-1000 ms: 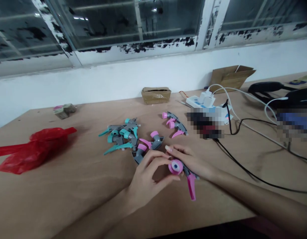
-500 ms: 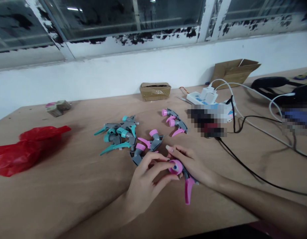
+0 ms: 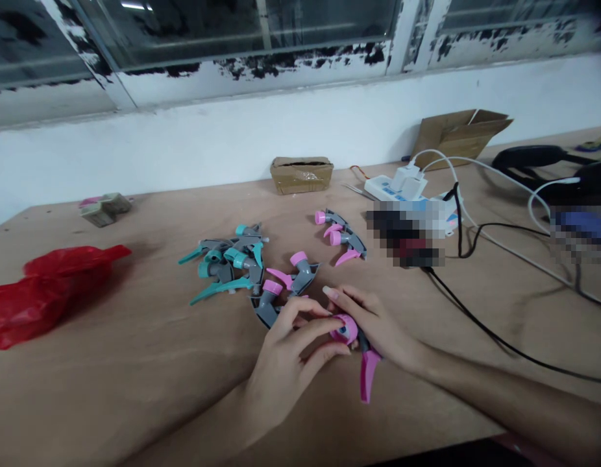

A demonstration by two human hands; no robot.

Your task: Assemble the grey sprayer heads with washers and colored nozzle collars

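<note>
Wrapped round the grey body of a spray trigger head (image 3: 369,376) is my right hand (image 3: 373,324); its pink lever points down toward the front of the table. The fingers of my left hand (image 3: 293,353) pinch the pink collar (image 3: 346,329) of the same spray head, and a small dark blue part shows inside it. Just beyond my left hand lie two grey spray heads with pink collars (image 3: 271,288) (image 3: 300,263). A heap of grey and teal spray heads (image 3: 237,259) is to their left. Two more pink and grey ones (image 3: 349,243) lie farther back.
A red plastic bag (image 3: 57,292) lies at the left. Small cardboard boxes (image 3: 301,178) (image 3: 456,139) stand by the wall. On the right are a white power strip (image 3: 385,189), cables (image 3: 515,272), and a blurred dark object (image 3: 407,233).
Both hands keep their hold on the spray head with hardly any movement. The view has shifted slightly, so the things on the table appear a little farther left and higher.
</note>
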